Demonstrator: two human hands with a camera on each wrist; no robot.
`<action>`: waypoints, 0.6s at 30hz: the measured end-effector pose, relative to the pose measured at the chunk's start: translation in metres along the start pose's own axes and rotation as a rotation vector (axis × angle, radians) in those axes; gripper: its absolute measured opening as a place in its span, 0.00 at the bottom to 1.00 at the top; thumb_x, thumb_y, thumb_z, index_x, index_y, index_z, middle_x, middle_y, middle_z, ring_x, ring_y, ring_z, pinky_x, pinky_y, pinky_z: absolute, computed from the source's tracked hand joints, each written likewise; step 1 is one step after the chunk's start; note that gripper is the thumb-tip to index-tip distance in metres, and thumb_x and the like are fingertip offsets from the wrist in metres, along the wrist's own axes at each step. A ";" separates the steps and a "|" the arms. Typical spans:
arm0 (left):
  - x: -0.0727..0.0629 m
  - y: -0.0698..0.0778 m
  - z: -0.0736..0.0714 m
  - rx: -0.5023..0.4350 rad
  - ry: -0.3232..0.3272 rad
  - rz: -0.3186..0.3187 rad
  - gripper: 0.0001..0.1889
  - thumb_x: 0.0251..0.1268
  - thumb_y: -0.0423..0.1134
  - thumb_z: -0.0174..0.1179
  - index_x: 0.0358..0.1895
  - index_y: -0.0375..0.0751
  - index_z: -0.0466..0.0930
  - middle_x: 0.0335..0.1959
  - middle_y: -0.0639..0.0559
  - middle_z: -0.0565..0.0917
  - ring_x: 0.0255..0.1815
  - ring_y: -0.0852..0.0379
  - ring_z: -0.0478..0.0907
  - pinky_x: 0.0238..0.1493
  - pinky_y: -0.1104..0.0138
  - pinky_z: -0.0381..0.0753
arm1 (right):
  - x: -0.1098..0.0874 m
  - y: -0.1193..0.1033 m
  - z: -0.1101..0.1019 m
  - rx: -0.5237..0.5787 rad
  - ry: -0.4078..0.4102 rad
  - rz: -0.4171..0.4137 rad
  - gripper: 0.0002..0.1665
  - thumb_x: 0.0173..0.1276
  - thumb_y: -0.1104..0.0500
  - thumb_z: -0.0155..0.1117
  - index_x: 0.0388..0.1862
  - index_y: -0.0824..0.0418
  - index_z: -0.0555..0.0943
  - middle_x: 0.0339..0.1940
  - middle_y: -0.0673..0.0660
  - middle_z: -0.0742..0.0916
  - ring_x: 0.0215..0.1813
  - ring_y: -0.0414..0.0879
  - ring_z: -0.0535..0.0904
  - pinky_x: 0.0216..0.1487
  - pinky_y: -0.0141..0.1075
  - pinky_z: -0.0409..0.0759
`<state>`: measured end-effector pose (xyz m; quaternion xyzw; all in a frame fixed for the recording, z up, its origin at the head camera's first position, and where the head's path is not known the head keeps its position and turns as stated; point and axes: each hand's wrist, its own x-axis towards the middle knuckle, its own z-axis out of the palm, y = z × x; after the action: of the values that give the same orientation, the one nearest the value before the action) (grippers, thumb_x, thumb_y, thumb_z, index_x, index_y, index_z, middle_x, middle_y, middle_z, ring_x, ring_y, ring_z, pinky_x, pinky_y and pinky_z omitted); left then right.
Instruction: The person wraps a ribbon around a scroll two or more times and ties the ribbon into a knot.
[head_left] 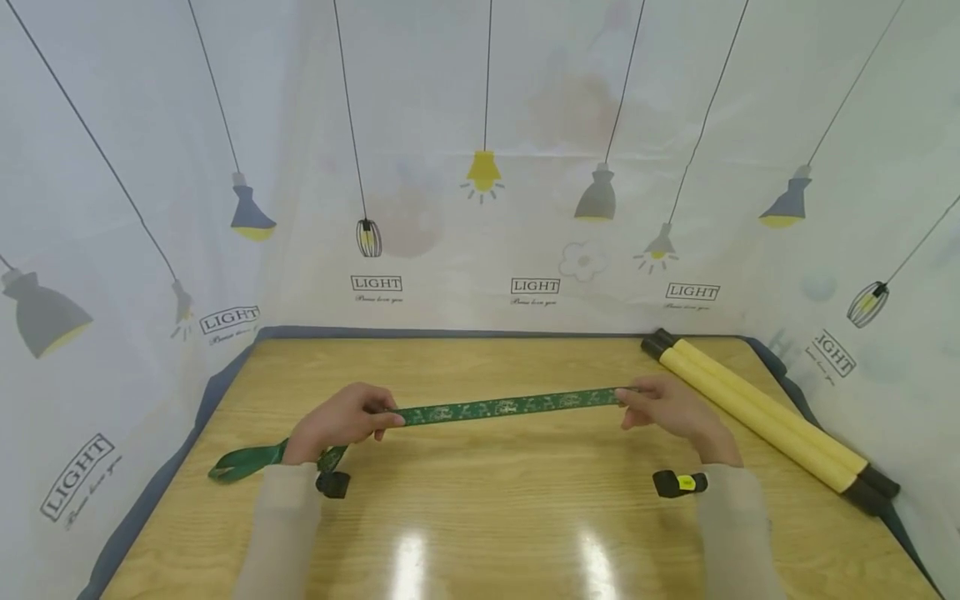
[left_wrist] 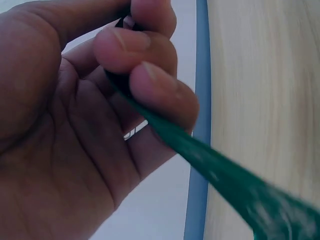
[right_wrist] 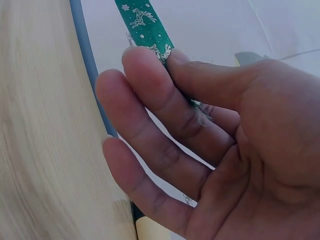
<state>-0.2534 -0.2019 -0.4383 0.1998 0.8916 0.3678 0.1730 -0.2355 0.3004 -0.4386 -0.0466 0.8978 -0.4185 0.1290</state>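
The curled left hand point(head_left: 348, 417) grips a green reindeer-print ribbon point(head_left: 506, 407); the loosely bent right hand point(head_left: 667, 408) pinches its frayed end. The ribbon stretches above a glossy wood-grain table point(head_left: 495, 517), with yellow, black-ended tubes point(head_left: 757, 411) at three o'clock and a lamp-printed fabric backdrop point(head_left: 435, 108) at twelve.

Ribbon point(head_left: 506, 407) looks like smooth, satiny cloth, kinda frayed at one end. Surface point(head_left: 487, 492) is wood-grained and pretty glossy.

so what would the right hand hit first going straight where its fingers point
Past the green ribbon the right hand pinches, probably the left hand holding the ribbon farther along, though exact depth is unclear.
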 end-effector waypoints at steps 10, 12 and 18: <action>-0.005 -0.017 -0.009 0.004 0.032 -0.119 0.13 0.76 0.45 0.61 0.41 0.37 0.86 0.22 0.44 0.80 0.17 0.58 0.66 0.24 0.64 0.70 | -0.005 0.018 -0.013 -0.007 0.038 0.095 0.30 0.78 0.37 0.57 0.52 0.64 0.82 0.33 0.50 0.91 0.47 0.45 0.89 0.61 0.55 0.81; -0.007 -0.019 -0.009 0.001 0.040 -0.137 0.13 0.76 0.44 0.61 0.40 0.37 0.86 0.22 0.43 0.80 0.17 0.58 0.66 0.24 0.63 0.70 | -0.006 0.022 -0.015 -0.038 0.039 0.097 0.31 0.78 0.37 0.56 0.52 0.65 0.82 0.34 0.50 0.92 0.49 0.47 0.89 0.61 0.58 0.79; -0.008 -0.025 -0.009 0.036 0.066 -0.185 0.13 0.76 0.45 0.61 0.39 0.37 0.86 0.24 0.42 0.81 0.19 0.58 0.65 0.25 0.63 0.69 | -0.008 0.033 -0.019 -0.059 0.051 0.126 0.28 0.79 0.39 0.56 0.47 0.64 0.83 0.34 0.51 0.92 0.47 0.46 0.89 0.58 0.53 0.83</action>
<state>-0.2566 -0.2273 -0.4489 0.1074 0.9180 0.3403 0.1731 -0.2324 0.3367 -0.4508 0.0168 0.9138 -0.3842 0.1306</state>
